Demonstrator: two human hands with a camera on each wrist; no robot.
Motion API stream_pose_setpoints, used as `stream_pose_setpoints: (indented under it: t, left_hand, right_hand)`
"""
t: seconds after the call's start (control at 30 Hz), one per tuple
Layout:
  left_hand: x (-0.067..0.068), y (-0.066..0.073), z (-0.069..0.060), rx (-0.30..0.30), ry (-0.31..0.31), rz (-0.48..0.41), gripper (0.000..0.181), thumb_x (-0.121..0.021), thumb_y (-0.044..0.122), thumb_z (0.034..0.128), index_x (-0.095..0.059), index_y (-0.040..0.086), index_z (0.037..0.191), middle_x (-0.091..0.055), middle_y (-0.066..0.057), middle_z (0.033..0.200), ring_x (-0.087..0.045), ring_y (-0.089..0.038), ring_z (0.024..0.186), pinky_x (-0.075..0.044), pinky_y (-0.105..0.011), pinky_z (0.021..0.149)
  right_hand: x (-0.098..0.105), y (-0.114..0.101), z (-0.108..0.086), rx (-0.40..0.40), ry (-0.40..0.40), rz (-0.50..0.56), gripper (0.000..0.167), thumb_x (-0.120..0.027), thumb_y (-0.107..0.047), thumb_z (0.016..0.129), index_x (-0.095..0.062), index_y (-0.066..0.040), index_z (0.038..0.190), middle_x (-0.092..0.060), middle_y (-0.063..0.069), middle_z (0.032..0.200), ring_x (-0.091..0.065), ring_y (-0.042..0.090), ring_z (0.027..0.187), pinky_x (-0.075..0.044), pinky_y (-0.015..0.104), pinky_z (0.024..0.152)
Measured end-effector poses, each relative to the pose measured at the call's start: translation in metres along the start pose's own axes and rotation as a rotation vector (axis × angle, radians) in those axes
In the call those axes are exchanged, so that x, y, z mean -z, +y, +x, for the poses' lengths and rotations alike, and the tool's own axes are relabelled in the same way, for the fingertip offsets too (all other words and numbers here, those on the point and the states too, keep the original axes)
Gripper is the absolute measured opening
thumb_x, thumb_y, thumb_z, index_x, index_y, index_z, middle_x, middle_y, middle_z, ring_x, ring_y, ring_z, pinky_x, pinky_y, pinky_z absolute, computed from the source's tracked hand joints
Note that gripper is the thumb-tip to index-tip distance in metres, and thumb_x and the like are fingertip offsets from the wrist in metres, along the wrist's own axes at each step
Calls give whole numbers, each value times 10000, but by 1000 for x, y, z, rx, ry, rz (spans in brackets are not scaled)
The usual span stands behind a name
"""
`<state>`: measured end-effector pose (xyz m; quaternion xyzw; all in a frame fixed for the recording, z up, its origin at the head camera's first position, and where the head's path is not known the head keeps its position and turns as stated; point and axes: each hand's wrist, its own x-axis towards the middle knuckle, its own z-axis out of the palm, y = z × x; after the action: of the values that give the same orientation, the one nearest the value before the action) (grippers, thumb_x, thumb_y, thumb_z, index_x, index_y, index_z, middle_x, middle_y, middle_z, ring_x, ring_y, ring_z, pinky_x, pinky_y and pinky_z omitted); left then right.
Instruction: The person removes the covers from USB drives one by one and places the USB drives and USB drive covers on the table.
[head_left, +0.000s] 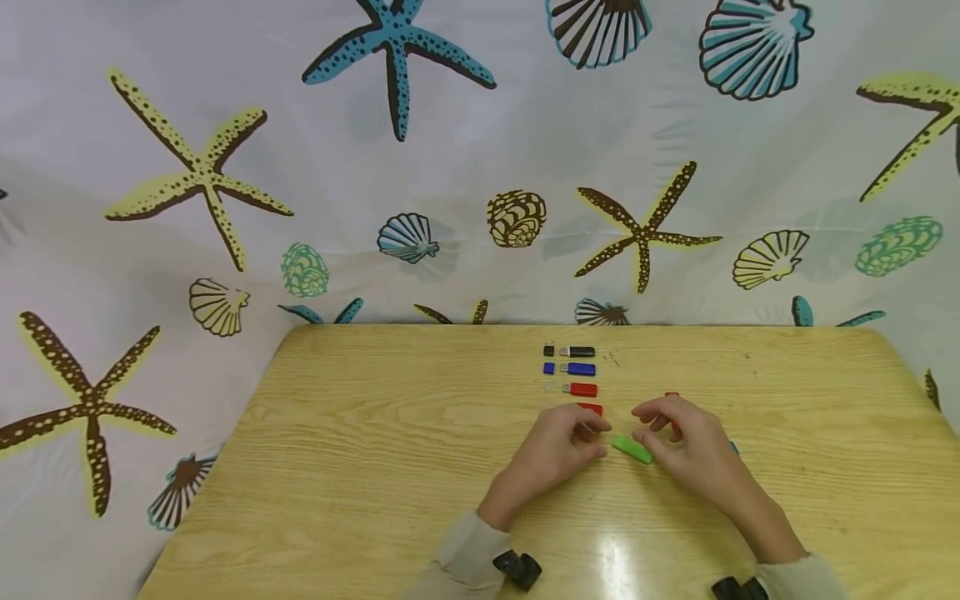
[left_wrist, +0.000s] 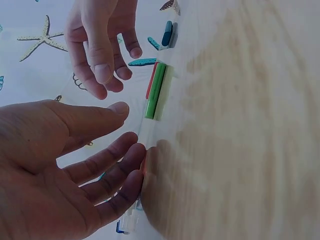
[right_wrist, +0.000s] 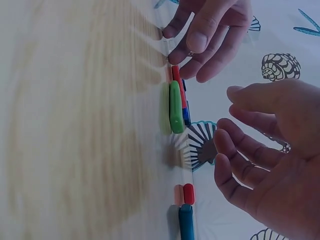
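A green USB stick (head_left: 632, 448) lies slantwise on the table between my two hands. My left hand (head_left: 558, 446) is just left of it, fingers loosely bent and holding nothing. Beyond those fingertips a red USB stick (head_left: 590, 408) is partly hidden by the hand. My right hand (head_left: 690, 446) hovers at the green stick's right end, thumb close to it; the right wrist view shows a gap between fingers and stick. Behind the right hand a red piece (head_left: 672, 394) and a blue piece (head_left: 734, 447) are mostly covered; the right wrist view shows a teal stick (right_wrist: 186, 222).
Further back, black (head_left: 578, 352), blue (head_left: 580, 369) and red (head_left: 581, 389) USB sticks lie in a column, plugs to the left. Left of them are a black cap (head_left: 549, 351), a blue cap (head_left: 549, 368) and a clear cap. A patterned cloth (head_left: 465, 167) hangs behind the wooden table (head_left: 360, 467).
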<state>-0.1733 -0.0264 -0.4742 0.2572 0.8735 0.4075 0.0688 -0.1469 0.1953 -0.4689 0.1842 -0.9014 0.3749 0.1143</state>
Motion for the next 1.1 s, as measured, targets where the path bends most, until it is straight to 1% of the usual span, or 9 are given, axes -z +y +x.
stream_pose_setpoints:
  t: [0.2, 0.43, 0.53, 0.67, 0.8, 0.93, 1.1]
  left_hand:
    - [-8, 3, 6, 4, 1, 56, 212, -797, 96, 911, -777, 71, 1120, -731, -24, 1075, -666, -129, 935, -528, -207, 815]
    - [-14, 7, 13, 48, 1, 98, 214, -811, 103, 898, -788, 80, 1109, -731, -4, 1033, -616, -114, 869, -498, -191, 747]
    - [-17, 9, 15, 62, -4, 125, 203, -814, 104, 893, -796, 90, 1095, -714, 17, 992, -574, -95, 828, -472, -189, 708]
    - [-19, 12, 17, 75, -4, 162, 195, -828, 101, 877, -805, 101, 1071, -663, 44, 897, -510, -79, 762, -427, -195, 641]
    - [-21, 13, 19, 81, 1, 186, 189, -836, 105, 869, -808, 107, 1057, -617, 64, 831, -484, -66, 719, -400, -192, 595]
    - [-22, 14, 20, 90, 7, 201, 177, -838, 112, 867, -809, 113, 1041, -617, 63, 837, -486, -66, 719, -398, -194, 587]
    - [-23, 14, 20, 92, 8, 214, 161, -838, 108, 867, -810, 127, 1024, -633, 54, 855, -490, -68, 723, -403, -206, 600]
  right_hand:
    - [0, 6, 0, -10, -35, 4, 210, -799, -72, 898, -734, -68, 1098, -708, 3, 962, -660, 166, 855, -560, 342, 690]
    - [-1, 9, 0, -16, -76, 28, 220, -802, -74, 898, -722, -62, 1103, -714, 38, 980, -676, 184, 844, -556, 310, 656]
    - [0, 9, -1, -31, -92, 39, 221, -802, -72, 898, -716, -54, 1101, -710, 36, 973, -675, 180, 839, -556, 302, 652]
    - [1, 10, -2, -56, -117, 49, 233, -805, -65, 893, -703, -38, 1101, -704, 30, 959, -670, 168, 829, -560, 295, 652]
    - [2, 11, -1, -78, -146, 51, 239, -811, -57, 882, -699, -30, 1092, -697, 18, 916, -660, 152, 810, -558, 283, 649]
    - [3, 11, -1, -97, -184, 53, 237, -826, -68, 868, -701, -33, 1066, -684, 6, 884, -641, 131, 787, -547, 270, 643]
    - [2, 12, -1, -117, -249, 90, 235, -847, -71, 847, -704, -34, 1029, -675, -12, 862, -623, 111, 762, -536, 257, 646]
